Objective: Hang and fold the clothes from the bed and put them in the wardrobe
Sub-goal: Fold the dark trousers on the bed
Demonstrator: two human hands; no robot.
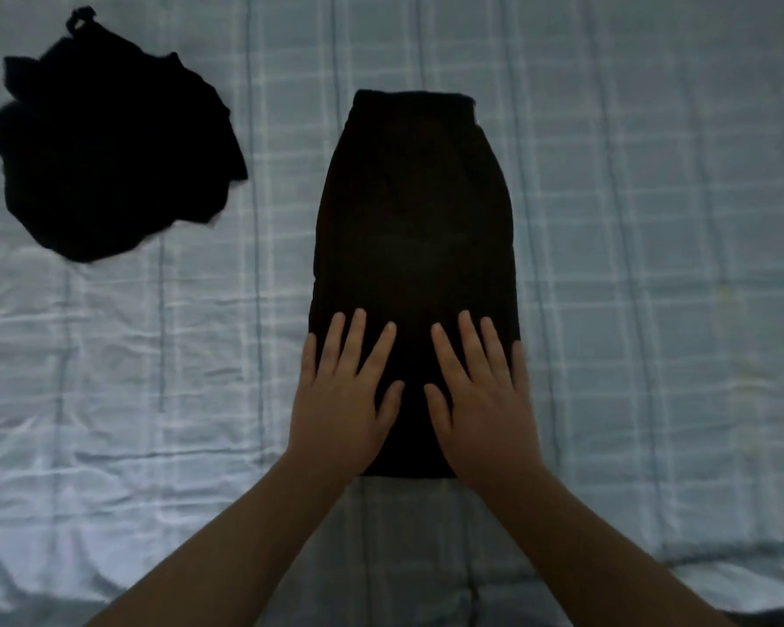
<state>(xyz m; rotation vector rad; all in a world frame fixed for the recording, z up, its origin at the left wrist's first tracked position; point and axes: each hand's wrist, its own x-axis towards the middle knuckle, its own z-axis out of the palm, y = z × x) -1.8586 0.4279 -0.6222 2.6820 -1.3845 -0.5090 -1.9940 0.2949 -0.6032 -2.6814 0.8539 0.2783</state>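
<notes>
Both forearms reach in; left hand (342, 400) and right hand (483, 400) lie flat, fingers spread, pressing near end of folded dark garment (415, 210) mid-bed (652, 264). Crumpled black garment (105, 147) far left, well apart.

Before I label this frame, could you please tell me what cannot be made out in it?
- Folded garment, head view: too dark to tell its type or its layers; both hands, left and right, cover its near end.
- Crumpled garment, head view: a black mass, type unclear.
- Bed: cut off by every frame edge.
- Wardrobe and hangers: outside the view.
</notes>
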